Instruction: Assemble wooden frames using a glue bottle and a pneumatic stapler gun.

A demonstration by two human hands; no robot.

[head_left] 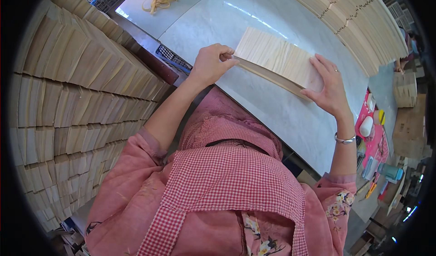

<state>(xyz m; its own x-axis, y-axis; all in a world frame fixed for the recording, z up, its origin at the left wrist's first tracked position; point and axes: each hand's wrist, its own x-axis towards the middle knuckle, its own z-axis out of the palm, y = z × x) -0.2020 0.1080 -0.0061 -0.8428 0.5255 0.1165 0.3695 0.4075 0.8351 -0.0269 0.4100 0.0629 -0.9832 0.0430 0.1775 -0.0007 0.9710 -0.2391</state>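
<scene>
Big pale tabletop [281, 115] with wood stacks [77, 88] all around. In the middle sits a bundle of thin slats [277, 60], flat between both hands. Left hand [212, 64] has fingers pinched on its near-left end, right hand [329, 87] lies open, pressing the right end. Looks like I'm squaring it up; next needs even pressure from both ends.

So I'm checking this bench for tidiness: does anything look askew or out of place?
Nothing stands out. The slat bundle lies flat on the white table, squared between the left hand and right hand.
</scene>
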